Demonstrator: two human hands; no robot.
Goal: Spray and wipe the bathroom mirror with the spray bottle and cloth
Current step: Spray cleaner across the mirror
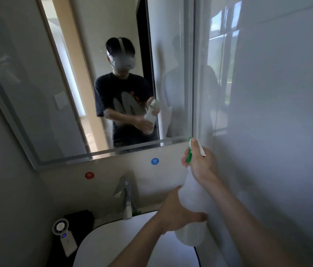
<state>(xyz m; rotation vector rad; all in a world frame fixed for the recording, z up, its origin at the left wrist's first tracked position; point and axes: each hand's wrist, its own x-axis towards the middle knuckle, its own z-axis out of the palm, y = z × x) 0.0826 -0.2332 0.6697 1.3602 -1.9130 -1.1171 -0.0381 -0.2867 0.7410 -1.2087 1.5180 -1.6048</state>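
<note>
Head view, L hand (175,214) round spray bottle (192,193) body, R hand (202,164) atop

White spray bottle (192,197) held over the sink (117,245) in front of the mirror (36,93): left hand (176,214) wraps its body, right hand (202,164) grips the green trigger head, and the tap (127,199) stands just left of them.
</note>
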